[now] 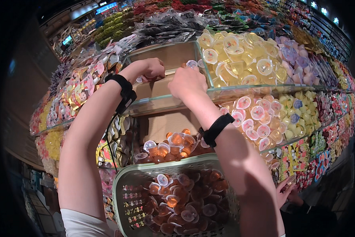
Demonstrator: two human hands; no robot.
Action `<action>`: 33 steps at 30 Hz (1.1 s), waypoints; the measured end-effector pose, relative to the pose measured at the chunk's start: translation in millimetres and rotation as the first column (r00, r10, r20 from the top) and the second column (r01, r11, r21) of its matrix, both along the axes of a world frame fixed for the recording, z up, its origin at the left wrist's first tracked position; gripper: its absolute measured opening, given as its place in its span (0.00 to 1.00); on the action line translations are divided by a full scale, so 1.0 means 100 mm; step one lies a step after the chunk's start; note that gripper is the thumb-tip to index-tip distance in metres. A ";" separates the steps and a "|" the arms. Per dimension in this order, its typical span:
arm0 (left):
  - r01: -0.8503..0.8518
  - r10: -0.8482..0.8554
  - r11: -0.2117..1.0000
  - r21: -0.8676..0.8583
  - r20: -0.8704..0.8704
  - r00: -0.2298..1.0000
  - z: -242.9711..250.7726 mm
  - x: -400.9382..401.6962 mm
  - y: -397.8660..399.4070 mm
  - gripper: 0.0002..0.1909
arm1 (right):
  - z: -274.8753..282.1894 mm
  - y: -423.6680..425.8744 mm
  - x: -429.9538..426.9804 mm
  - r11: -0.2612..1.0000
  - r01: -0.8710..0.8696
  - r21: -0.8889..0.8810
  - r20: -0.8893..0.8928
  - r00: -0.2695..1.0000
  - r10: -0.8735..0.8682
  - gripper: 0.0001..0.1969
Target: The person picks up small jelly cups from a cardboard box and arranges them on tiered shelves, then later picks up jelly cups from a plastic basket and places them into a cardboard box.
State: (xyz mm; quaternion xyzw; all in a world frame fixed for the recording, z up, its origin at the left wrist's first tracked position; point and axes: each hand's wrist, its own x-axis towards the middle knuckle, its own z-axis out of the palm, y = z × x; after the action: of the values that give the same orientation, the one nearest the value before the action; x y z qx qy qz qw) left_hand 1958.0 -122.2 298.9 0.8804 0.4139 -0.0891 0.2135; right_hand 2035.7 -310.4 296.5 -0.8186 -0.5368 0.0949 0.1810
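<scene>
My left hand (153,69) reaches into the upper glass-sided bin, its fingers curled down close to the brown cardboard lining (168,49). Part of a small clear-lidded cup (139,79) shows by its wrist. Bent into a loose fist, my right hand (190,81) is over the bin's right side, with its fingertips hidden. Jelly cups with printed lids (191,63) show just beyond its knuckles; I cannot tell whether it grips them. Below both arms sits a pale green plastic basket (165,164) with many orange-brown jelly cups (180,198) inside.
Glass dividers (204,63) and the shelf's glass front (149,100) border the bin. Orange jelly cups (168,146) lie in the lower bin. Yellow jelly cups (239,56) fill the bin to the right, pouch packs (79,89) the left. Another person's hand (282,189) is at lower right.
</scene>
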 end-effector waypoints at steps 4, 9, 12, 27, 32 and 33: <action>0.028 -0.026 0.999 0.025 -0.065 0.998 0.10 -0.07 -0.08 0.10 | 0.02 -0.05 -0.04 1.000 0.013 0.008 0.017 1.000 -0.013 0.17; -0.036 0.032 0.998 -0.056 -0.076 0.997 0.36 -0.24 -0.08 0.03 | -0.04 -0.08 -0.15 0.993 0.055 0.104 0.033 0.998 -0.058 0.19; -0.011 0.032 0.990 -0.144 0.149 0.988 0.70 -0.37 -0.50 0.06 | -0.12 -0.04 -0.07 0.995 0.006 0.097 0.068 0.998 -0.012 0.18; 0.609 -0.539 0.705 -0.363 0.285 0.793 0.56 -1.24 -2.47 0.22 | -0.09 -0.05 0.02 0.994 0.022 0.103 0.106 0.994 -0.033 0.19; 0.209 -0.201 0.978 0.000 0.271 0.942 0.67 -0.72 -1.39 0.13 | -0.04 -0.09 -0.04 0.994 0.043 0.100 0.086 0.995 -0.052 0.19; 0.215 -0.278 0.929 0.303 0.184 0.943 0.57 -0.62 -1.01 0.13 | -0.01 -0.12 -0.06 0.994 0.049 0.101 0.087 0.995 -0.058 0.19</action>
State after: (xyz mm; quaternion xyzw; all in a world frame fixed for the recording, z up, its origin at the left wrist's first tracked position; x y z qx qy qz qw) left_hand 1895.5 -223.6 355.8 0.9512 0.2811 0.0435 0.1198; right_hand 2030.1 -322.1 295.6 -0.8262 -0.5262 0.0267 0.1994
